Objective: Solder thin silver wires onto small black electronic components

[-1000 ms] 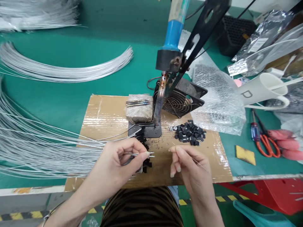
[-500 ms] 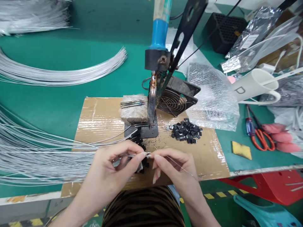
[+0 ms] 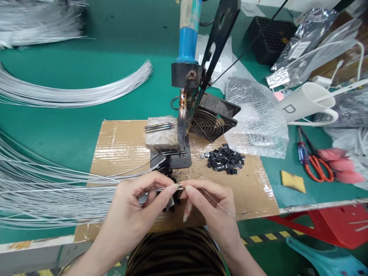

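Observation:
My left hand [image 3: 140, 201] pinches the ends of several thin grey wires [image 3: 43, 184] that fan out to the left across the bench. My right hand [image 3: 208, 205] is pinched too, its thumb and forefinger meeting the left fingertips at the wire tips, with a fine wire strand [image 3: 218, 205] running back over its knuckles. Both hands hover over a taped cardboard sheet [image 3: 123, 143]. Just beyond them stands a soldering iron [image 3: 185, 76] clamped tip-down over a small black base [image 3: 175, 159]. A pile of small black parts [image 3: 225, 159] lies to the right of it.
A small fan [image 3: 211, 119] sits behind the iron, with bubble wrap [image 3: 255, 119] beside it. More wire bundles [image 3: 71, 90] curve at the back left. A white mug [image 3: 306, 103], red-handled scissors [image 3: 314, 165] and a yellow sponge [image 3: 292, 181] lie at the right.
My right hand has moved left from a gap apart until its fingertips meet the left hand's at the wire tips. The left hand has stayed about where it was.

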A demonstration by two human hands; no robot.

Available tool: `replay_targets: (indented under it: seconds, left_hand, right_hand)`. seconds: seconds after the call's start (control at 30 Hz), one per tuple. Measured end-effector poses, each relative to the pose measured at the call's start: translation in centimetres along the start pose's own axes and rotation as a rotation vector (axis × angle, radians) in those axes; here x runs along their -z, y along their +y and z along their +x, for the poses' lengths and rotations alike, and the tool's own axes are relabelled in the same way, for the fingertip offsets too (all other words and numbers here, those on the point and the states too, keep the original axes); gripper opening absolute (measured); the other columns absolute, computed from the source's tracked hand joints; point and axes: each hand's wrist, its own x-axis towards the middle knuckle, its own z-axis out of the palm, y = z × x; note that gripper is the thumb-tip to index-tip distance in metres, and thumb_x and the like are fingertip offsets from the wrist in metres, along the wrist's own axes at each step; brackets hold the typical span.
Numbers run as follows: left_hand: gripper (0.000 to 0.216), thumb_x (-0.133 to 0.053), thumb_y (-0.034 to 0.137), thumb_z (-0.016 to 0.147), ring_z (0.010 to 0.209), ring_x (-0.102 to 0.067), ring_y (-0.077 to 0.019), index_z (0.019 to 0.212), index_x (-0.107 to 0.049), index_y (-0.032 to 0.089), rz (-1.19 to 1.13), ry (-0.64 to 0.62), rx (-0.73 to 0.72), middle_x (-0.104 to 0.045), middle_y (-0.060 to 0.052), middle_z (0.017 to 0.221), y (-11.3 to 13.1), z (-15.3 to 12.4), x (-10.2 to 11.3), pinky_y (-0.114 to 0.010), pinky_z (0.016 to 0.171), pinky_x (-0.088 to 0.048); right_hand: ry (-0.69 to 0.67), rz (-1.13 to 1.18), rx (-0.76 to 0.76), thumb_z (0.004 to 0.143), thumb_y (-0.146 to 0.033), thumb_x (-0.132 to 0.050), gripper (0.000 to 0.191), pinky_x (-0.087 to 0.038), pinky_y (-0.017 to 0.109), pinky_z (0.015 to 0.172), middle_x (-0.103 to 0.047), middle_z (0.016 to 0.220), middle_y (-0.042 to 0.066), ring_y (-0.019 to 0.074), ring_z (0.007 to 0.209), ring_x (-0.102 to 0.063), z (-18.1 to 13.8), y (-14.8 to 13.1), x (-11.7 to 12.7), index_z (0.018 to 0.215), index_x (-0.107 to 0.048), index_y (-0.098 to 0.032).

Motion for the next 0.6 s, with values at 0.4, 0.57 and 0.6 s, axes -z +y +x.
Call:
replay_targets:
  seconds: [0.4,0.57,0.6]
  left_hand:
    - [0.027,-0.063,0.041,0.099,0.061,-0.052,-0.0136,0.084,-0.073,0.021,-0.041,-0.032,0.005,-0.064,0.000,0.068,0.47,-0.07,-0.15,-0.025,0.055,-0.037]
    - [0.027,-0.063,0.041,0.099,0.060,-0.050,-0.0136,0.084,-0.073,0.021,-0.042,-0.023,0.010,-0.064,0.000,0.067,0.53,-0.21,-0.21,-0.026,0.055,-0.037]
    - [0.027,-0.064,0.041,0.099,0.060,-0.050,-0.0136,0.083,-0.073,0.021,-0.043,-0.025,0.011,-0.064,0.000,0.067,0.52,-0.22,-0.21,-0.026,0.055,-0.036]
  right_hand:
    - [-0.017,0.125,-0.089,0.090,-0.030,-0.083,0.008,-0.053,0.016,0.042,-0.075,0.071,0.000,0.0074,0.044,-0.063,0.15,0.27,-0.20,0.091,-0.086,-0.023]
    - [-0.031,0.147,-0.116,0.089,-0.032,-0.084,0.011,-0.051,0.017,0.040,-0.075,0.070,0.000,0.0074,0.042,-0.060,0.27,0.12,-0.06,0.090,-0.086,-0.022]
    - [-0.031,0.149,-0.124,0.088,-0.033,-0.085,0.012,-0.050,0.017,0.039,-0.074,0.069,0.000,0.0076,0.042,-0.059,0.31,0.03,-0.04,0.089,-0.086,-0.022]
